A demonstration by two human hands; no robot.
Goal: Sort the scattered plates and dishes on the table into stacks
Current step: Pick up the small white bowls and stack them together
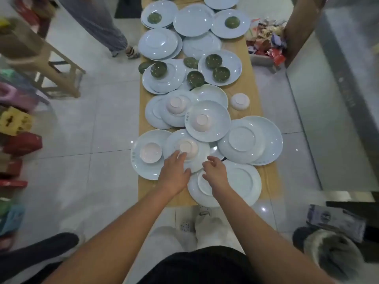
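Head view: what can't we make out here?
- Plate under the right hand: hand and forearm hide its middle.
- Left hand grip on the upturned bowl: fingertips blurred, contact unclear.
- Plates at the top edge: cut off by the frame.
- Plate rim markings: too small to read.

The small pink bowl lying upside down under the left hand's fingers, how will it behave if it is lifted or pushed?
The pink bowl looks glazed and glossy, so it may slip from the left hand. It rests upside down on a smooth pale plate, so a push would probably slide it rather than tip it. It seems ceramic, likely fragile.
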